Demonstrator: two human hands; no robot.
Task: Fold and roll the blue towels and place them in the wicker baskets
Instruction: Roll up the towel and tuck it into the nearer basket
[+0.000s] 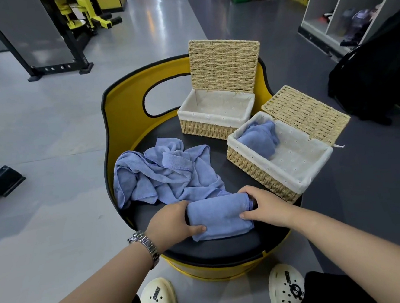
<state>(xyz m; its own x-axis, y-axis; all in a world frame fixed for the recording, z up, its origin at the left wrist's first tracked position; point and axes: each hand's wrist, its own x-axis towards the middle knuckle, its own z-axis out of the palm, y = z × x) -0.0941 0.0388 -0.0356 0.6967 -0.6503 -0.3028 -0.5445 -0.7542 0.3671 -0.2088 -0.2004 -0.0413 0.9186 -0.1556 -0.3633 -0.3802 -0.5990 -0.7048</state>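
A partly rolled blue towel [220, 218] lies on the black seat near me. My left hand [173, 222] grips its left end, fingers curled over the roll and thumb on the flat part. At the right end my right hand [263, 205] grips it the same way. A heap of loose blue towels [162, 172] lies behind, to the left. The near wicker basket [263, 173] at the right, lid open, holds one rolled blue towel [260, 137] in its far corner. The far wicker basket [206, 125] stands open with only its white lining showing.
Everything sits on a round black seat [217, 247] with a yellow backrest [127, 102]. My feet in white clogs [159, 302] are below it. A black backpack [376, 73] stands at the right, and yellow-black gym equipment [79, 24] at the far left.
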